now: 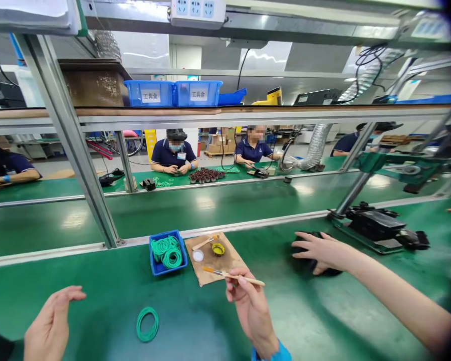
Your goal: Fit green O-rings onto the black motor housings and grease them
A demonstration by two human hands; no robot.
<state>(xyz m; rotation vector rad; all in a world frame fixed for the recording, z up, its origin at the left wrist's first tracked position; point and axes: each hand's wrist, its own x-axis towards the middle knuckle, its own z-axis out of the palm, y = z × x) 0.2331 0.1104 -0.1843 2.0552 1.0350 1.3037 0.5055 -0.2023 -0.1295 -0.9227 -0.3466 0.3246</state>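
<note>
My right hand (252, 311) grips a small brush (250, 280) by its pale wooden handle, its orange bristles pointing left over a brown cardboard sheet (231, 260). On that sheet sit a yellow-stained round pot (218, 249), a white round lid (198, 255) and a second brush (205, 243). My left hand (50, 326) hovers at the lower left with fingers stretched out and nothing in it. Between my hands, green rubber rings (147, 325) lie on the green table. A blue bin (168, 271) beside the cardboard holds several more green rings.
At the right, another person's hand (323, 250) rests on a black part (310, 255). Behind it stands a green press-like fixture (391, 220) with a black block. A metal post (77, 150) rises at left. Several co-workers sit across the line.
</note>
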